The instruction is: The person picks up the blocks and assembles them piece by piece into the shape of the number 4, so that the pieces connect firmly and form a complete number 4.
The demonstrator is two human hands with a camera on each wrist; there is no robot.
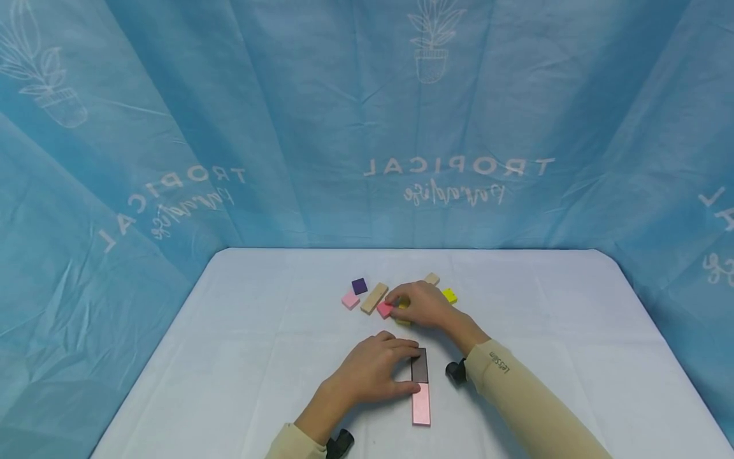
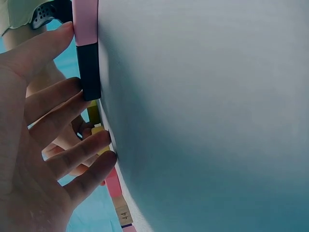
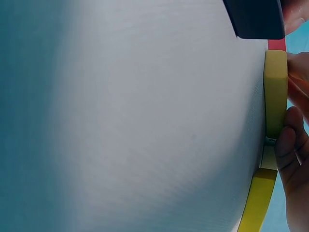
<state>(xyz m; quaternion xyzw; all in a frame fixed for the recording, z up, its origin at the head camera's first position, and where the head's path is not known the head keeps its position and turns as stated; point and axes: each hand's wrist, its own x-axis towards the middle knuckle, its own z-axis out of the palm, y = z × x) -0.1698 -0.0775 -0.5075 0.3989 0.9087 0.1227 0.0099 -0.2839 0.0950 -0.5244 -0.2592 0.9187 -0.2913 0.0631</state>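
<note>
A dark block (image 1: 420,366) and a light pink block (image 1: 421,405) lie end to end in a line on the white table. My left hand (image 1: 373,368) rests beside them with fingers spread. Its thumb touches the pink block's side, and fingertips touch the dark block near its far end. Farther off, my right hand (image 1: 423,303) pinches a red block (image 1: 384,310) between thumb and index finger. Below that hand a yellow block (image 3: 276,94) lies partly hidden in the head view, and its other fingers are curled near it.
Left of the right hand lie a plain wooden block (image 1: 374,298), a pink block (image 1: 350,300) and a dark purple block (image 1: 359,286). Beyond it are another wooden block (image 1: 432,278) and a bright yellow block (image 1: 450,296). A blue printed curtain (image 1: 321,127) surrounds the table.
</note>
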